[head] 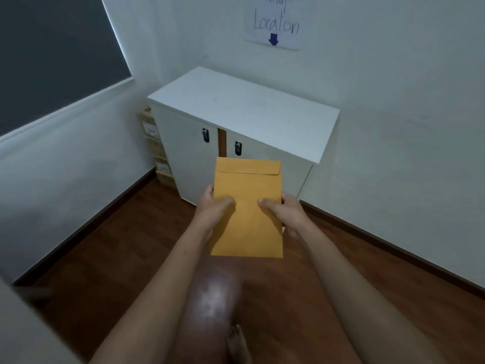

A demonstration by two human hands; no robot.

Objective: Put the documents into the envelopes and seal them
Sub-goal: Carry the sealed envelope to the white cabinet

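At the bottom centre of the frame, your bare foot stands on the dark wooden floor, beside a bright patch of glare on the boards. Your two forearms rise from the lower corners and meet at mid-frame.

Your left hand has its grip on the left long edge of the envelope: thumb flat across the front face, fingers curled round behind (only their tips show past the edge). Your right hand holds the right long edge in the same manner, thumb on the front, fingers behind. Both grips are closed on the envelope; neither hand carries anything else.

The envelope is yellow-brown, held upright in the air at the centre of the frame, long axis vertical. Its flap is at the top and lies folded down flat against the body. Whether the flap is sealed, and whether anything is inside, cannot be told.

Behind the envelope stands a white cabinet against the wall. Its flat top serves as a counter. Two black lock handles sit on its doors, one on each side of a narrow brown gap. A wooden rack with white labels stands against the cabinet's left side.

On the wall at upper centre hangs a paper sign with handwritten "Location" and a blue arrow pointing down. A dark panel fills the upper left.
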